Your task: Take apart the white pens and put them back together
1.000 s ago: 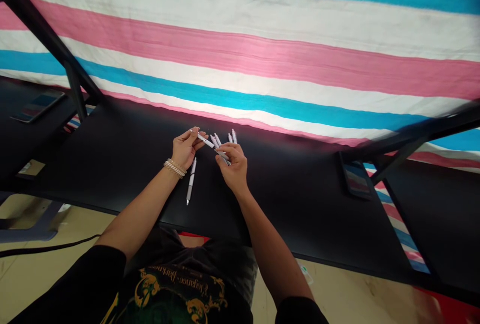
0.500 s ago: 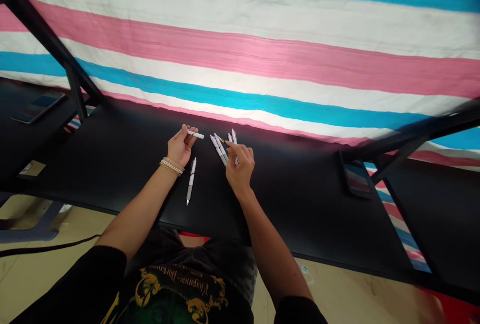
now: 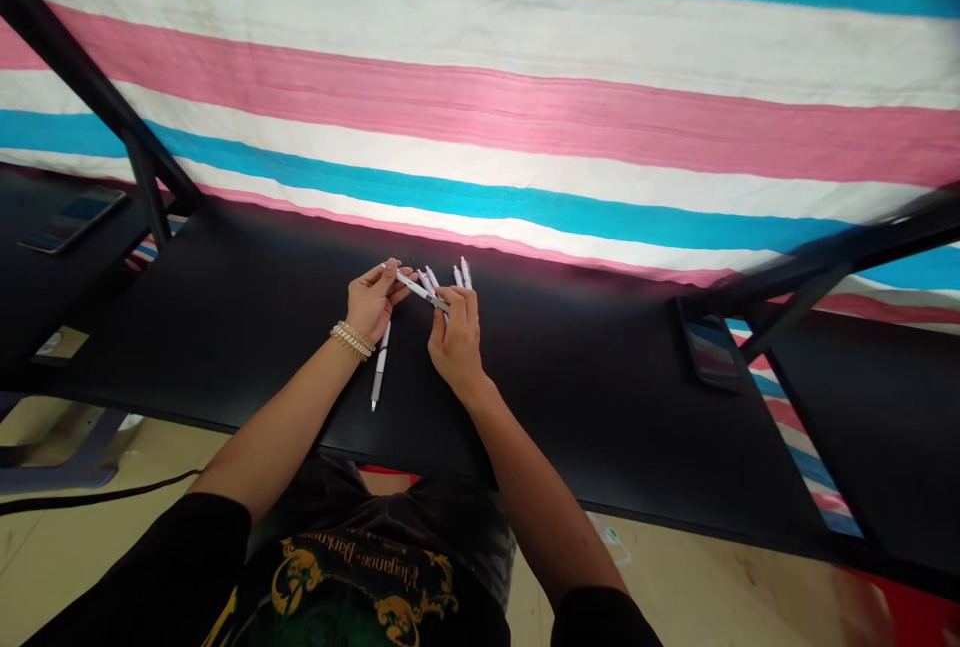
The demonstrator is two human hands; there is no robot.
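Observation:
My left hand (image 3: pixel 373 301), with beaded bracelets at the wrist, pinches the white upper end of a pen (image 3: pixel 415 286) over the black table. The fingers of my right hand (image 3: pixel 457 331) are closed on the grey lower end of that same pen, which slants between both hands. Behind my right hand lie several white pens (image 3: pixel 463 274), their lower parts hidden by the fingers. Nearer the table's front edge, a separate white and grey pen (image 3: pixel 377 377) lies by itself below my left wrist.
The black table (image 3: pixel 585 387) spans the view, with a striped cloth (image 3: pixel 525 112) hanging behind it. A dark phone (image 3: pixel 712 352) lies at the right, and a dark tablet-like device (image 3: pixel 73 219) at the far left. Black metal struts (image 3: pixel 146 182) rise at both sides.
My hands have come together. The white part in my left hand and the thin piece in my right hand now appear joined as one pen.

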